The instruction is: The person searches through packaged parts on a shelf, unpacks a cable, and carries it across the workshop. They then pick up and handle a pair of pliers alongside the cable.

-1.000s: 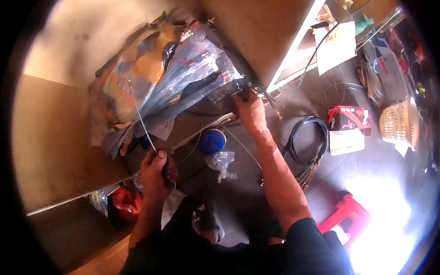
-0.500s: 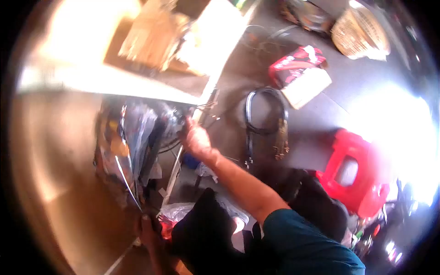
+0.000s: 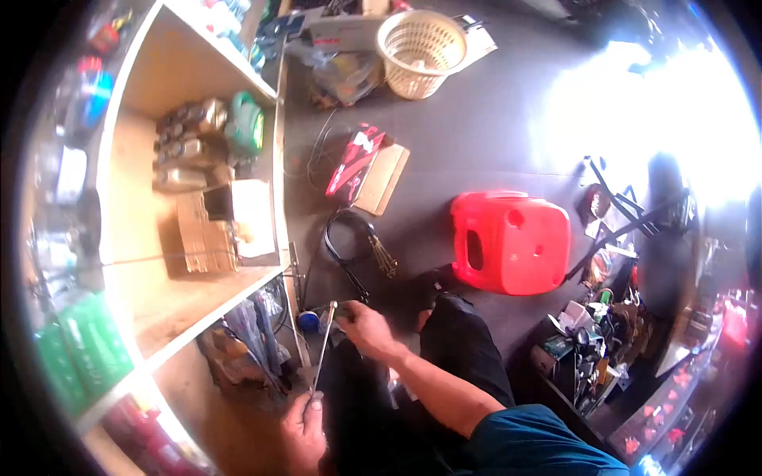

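My left hand is closed around the lower end of a thin silvery cable, which stands up from the fist to a small knob at its top. Close to that knob is my right hand, fingers curled around something dark that I cannot make out. A coil of black cable with brass-coloured ends lies on the floor beyond my hands. Near it a blue round thing sits by the shelf edge. Plastic-wrapped bundles fill the lower shelf at the left.
A red stool stands right of centre. Farther off are an open red box and a cream basket. Shelving with bottles and a carton runs along the left. A crowded tool bin is at the lower right.
The view has swung right, away from the lower shelf. My right hand has left the wrapped bundles and come back near the cable's knob. My left hand still holds the cable.
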A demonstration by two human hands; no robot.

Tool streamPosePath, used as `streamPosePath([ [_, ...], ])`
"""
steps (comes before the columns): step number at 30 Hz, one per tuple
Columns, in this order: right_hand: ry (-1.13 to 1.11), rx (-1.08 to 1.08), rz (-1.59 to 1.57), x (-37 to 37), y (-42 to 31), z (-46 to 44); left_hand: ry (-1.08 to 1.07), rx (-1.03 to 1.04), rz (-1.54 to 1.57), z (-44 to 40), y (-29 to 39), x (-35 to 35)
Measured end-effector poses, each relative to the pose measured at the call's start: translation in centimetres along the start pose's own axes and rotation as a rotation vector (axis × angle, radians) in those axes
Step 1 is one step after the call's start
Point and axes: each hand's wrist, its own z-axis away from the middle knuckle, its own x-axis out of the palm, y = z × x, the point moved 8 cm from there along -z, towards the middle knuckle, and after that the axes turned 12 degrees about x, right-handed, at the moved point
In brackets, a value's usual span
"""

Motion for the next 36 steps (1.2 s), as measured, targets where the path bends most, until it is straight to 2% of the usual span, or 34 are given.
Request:
streamPosePath([
  [2,0.065,-0.002,-0.075,-5.3,-0.5,2.3,-0.024,0.039,0.028,-1.0,4.8,0.0],
  [4,0.092,0.129,-0.117,-10.0,-0.7,4.3,-0.034,0.094,-0.027,-2.0,8.4,-0.8],
  [6,0.179,0.101,-0.098,-14.6,-1.1,7.0,-0.019,0.193,-0.069,-3.3,13.5,-0.9],
  [7,0.155,0.114,-0.100,-16.3,-0.5,8.1,0.016,0.191,0.021,-3.9,16.4,-0.9],
  [8,0.184,0.134,-0.079,-18.1,0.4,9.5,0.076,0.335,0.080,-4.6,19.3,-0.5],
  [10,0.249,0.107,-0.132,-22.8,1.1,13.1,0.113,0.403,0.250,-5.6,25.8,-0.5],
  [11,0.136,0.199,-0.268,-25.1,1.4,15.2,0.158,0.392,0.361,-6.0,28.5,-0.4],
  [12,0.189,0.269,-0.188,-28.4,1.0,17.7,0.169,0.425,0.416,-6.4,31.6,-0.3],
  [13,0.270,0.283,-0.182,-29.7,3.9,18.8,0.162,0.422,0.496,-6.7,34.0,-0.2],
  [16,0.430,0.412,-0.149,-35.6,6.4,25.1,0.136,0.471,0.623,-7.3,41.9,0.4],
  [18,0.472,0.481,-0.130,-36.8,9.8,28.7,0.091,0.553,0.597,-7.5,46.6,0.7],
  [21,0.462,0.561,-0.174,-39.0,9.7,32.1,-0.001,0.716,0.445,-8.7,53.0,0.8],
  [24,0.440,0.574,-0.216,-41.7,7.5,31.9,-0.133,0.792,0.363,-10.7,58.2,2.0],
  [25,0.467,0.520,-0.289,-42.1,8.2,30.3,-0.212,0.791,0.462,-11.9,59.3,3.1],
  [28,0.553,0.483,-0.438,-48.6,1.1,27.9,-0.395,0.713,0.585,-15.7,63.9,6.9],
  [30,0.606,0.488,-0.459,-51.3,0.8,23.3,-0.496,0.802,0.603,-18.4,67.7,9.8],
  [34,0.646,0.484,-0.623,-53.2,-1.5,18.8,-0.597,0.717,0.633,-23.0,74.4,13.4],
  [36,0.665,0.490,-0.592,-54.5,-3.7,18.5,-0.652,0.721,0.623,-24.6,78.1,15.4],
])
